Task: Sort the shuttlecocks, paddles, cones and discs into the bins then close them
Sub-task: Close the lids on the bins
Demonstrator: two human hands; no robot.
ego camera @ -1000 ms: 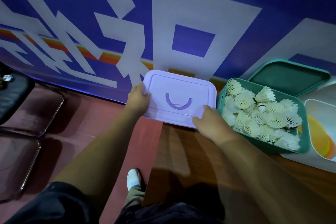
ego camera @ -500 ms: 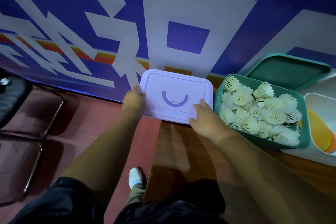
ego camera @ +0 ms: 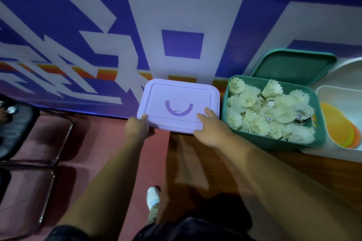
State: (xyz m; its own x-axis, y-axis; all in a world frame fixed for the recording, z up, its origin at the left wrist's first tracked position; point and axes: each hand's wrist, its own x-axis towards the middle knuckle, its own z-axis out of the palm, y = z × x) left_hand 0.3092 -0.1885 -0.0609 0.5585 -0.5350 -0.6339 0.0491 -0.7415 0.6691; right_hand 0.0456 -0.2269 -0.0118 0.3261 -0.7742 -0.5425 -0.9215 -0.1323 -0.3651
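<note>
A lilac bin with its lid (ego camera: pixel 179 100) on stands at the table's far left corner, against the wall. My left hand (ego camera: pixel 137 128) grips the lid's near left corner, thumb on top. My right hand (ego camera: pixel 210 130) lies on the lid's near right corner with fingers stretched flat over it. To the right, an open green bin (ego camera: pixel 274 141) holds several white shuttlecocks (ego camera: pixel 270 111). Its green lid (ego camera: pixel 293 66) leans behind it. Further right, a white bin (ego camera: pixel 329 92) holds yellow and orange discs (ego camera: pixel 339 128).
The wooden table (ego camera: pixel 205 172) ends just left of the lilac bin, with red floor (ego camera: pixel 109 143) below. Black chairs with chrome frames (ego camera: pixel 29 139) stand at the left. A blue and white banner wall (ego camera: pixel 176 25) rises right behind the bins.
The lilac lid has come down from a raised tilt to sit flat on its bin. Both hands shifted to its near corners, the right hand's fingers now spread on top.
</note>
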